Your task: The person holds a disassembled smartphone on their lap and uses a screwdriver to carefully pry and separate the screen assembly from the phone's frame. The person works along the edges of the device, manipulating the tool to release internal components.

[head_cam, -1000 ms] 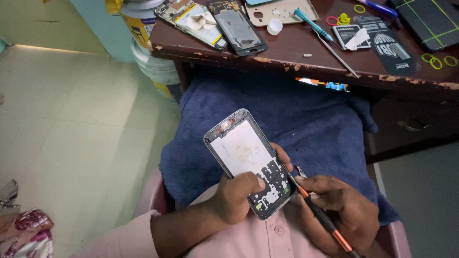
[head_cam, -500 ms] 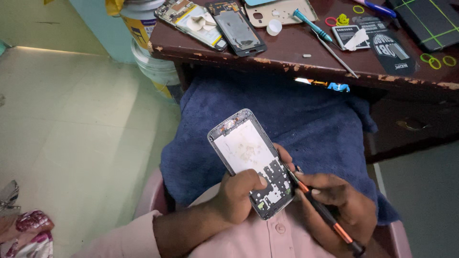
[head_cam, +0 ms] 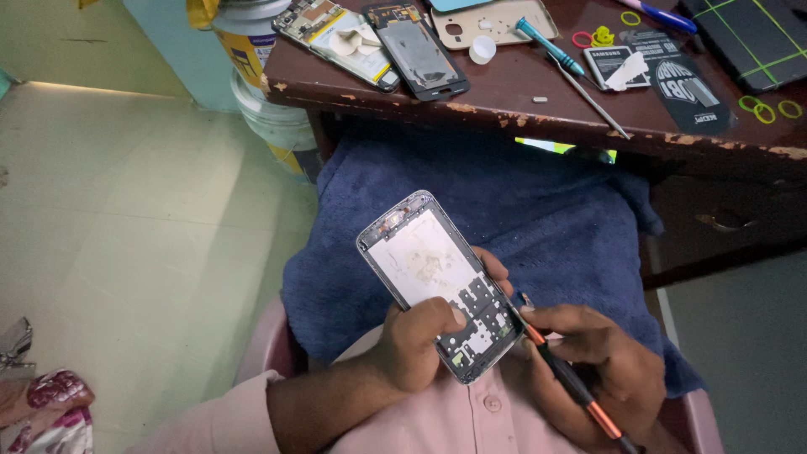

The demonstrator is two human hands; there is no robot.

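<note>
Screwdriver (head_cam: 572, 388) (orange-banded) pinched in right hand (head_cam: 601, 370), tip at phone edge | left hand (head_cam: 412, 345) clamped around opened phone frame (head_cam: 437, 286), over lap | blue towel (head_cam: 504, 210) beneath | wooden desk (head_cam: 538, 113) beyond, carrying phone parts

Ahead of you stands a worn dark wooden desk (head_cam: 504, 105) carrying two opened phones (head_cam: 374, 38), a beige back cover (head_cam: 496, 18), a small white cap (head_cam: 481, 49), a teal-handled screwdriver (head_cam: 551, 49) and loose coloured rubber bands (head_cam: 767, 108). A navy blue towel (head_cam: 521, 210) covers your lap. Stacked paint buckets (head_cam: 256, 76) sit beside the desk.
</note>
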